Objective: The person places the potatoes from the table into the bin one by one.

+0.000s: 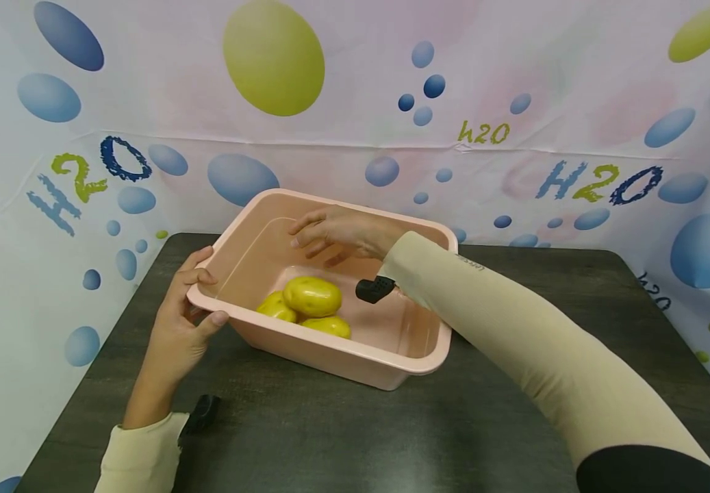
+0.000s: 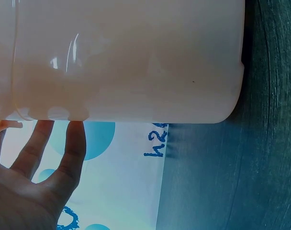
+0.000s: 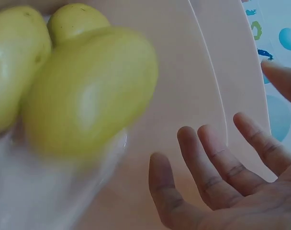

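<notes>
A pink plastic tub stands tilted on the table, its left end raised. My left hand grips the tub's left corner, with fingers over the rim and thumb at the front. In the left wrist view, fingers meet the tub's edge. Three yellow potatoes lie together inside: one on top, one at the left, one at the front. My right hand hovers inside the tub behind them, fingers spread and holding nothing. In the right wrist view, the nearest potato is blurred, apart from the fingers.
The dark wooden table extends on both sides and in front of the tub. Behind it hangs a white sheet printed with blue and green bubbles and lettering. Black wrist devices sit at both cuffs.
</notes>
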{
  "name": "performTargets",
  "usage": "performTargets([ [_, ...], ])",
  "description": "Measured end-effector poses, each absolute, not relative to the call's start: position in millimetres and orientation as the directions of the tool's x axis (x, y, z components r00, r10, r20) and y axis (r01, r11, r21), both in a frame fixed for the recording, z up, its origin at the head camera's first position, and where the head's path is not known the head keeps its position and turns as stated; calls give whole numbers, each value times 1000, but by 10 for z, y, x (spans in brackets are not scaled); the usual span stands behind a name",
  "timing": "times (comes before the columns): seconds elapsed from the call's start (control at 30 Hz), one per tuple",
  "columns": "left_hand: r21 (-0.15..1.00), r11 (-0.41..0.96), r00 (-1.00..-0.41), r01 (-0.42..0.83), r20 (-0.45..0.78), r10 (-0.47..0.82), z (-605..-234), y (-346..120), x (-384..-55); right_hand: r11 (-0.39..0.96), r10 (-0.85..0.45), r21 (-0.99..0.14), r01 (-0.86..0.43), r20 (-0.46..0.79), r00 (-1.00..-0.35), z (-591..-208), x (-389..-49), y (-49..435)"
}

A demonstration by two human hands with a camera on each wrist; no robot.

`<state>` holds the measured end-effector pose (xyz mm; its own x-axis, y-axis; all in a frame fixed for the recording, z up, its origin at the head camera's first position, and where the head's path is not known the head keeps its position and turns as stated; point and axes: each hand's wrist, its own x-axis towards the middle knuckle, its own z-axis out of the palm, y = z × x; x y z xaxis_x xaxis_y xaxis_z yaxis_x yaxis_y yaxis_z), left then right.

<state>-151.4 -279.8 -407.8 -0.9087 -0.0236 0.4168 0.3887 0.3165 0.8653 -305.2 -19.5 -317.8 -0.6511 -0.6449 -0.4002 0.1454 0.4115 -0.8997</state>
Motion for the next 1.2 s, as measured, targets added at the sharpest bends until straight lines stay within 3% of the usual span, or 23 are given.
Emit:
performTargets([
  [0.8, 860, 308, -901, 406, 433, -24, -4098, -2794, -1505, 407, -627, -911, 74, -337, -702, -2935, -2959, -140],
  [1.2, 859, 308, -900, 410, 436, -19, -4095, -2795, -1508, 351, -626, -934, 70, -290, -724, -2799, -2874, 223],
])
